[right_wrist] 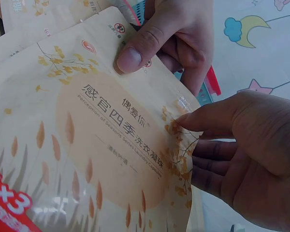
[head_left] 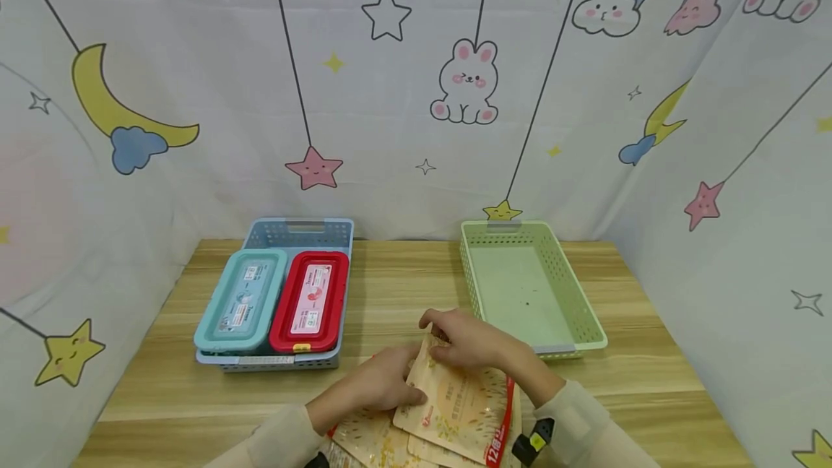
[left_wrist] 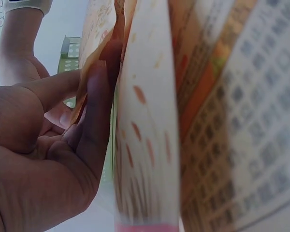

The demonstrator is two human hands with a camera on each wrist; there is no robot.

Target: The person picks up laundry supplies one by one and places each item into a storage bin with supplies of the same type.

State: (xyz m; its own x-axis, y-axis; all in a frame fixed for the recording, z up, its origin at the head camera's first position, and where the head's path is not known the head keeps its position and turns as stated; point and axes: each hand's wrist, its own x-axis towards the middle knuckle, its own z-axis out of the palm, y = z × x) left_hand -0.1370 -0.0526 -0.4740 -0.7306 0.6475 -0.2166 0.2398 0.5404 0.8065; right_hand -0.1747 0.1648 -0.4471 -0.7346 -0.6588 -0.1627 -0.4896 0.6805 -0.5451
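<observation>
A flat beige glossy pouch printed with leaves, reeds and a red band (head_left: 458,403) is held tilted above the near middle of the wood-grain table (head_left: 406,284), over other beige printed pouches (head_left: 373,443). The left hand (head_left: 390,379) has its grip pinching the pouch's left edge; the right hand (head_left: 466,338) has its grip pinching the upper edge, thumb in front and fingers behind. A strip of table runs from the hands to the back edge, between a blue perforated plastic basket (head_left: 300,235) at left and a green perforated plastic basket (head_left: 593,340) at right, whose near left corner is overlapped by the right forearm. A teal lidded plastic box (head_left: 243,300) and a red lidded plastic box (head_left: 310,302) stand side by side in the blue basket. White fabric printed with stars, moons and rabbits (head_left: 390,100) encloses the back and sides. The lower pouches are partly covered and cut off by the head view's bottom border; their number cannot be told. In the left wrist view, the nearest printing is blurred.
</observation>
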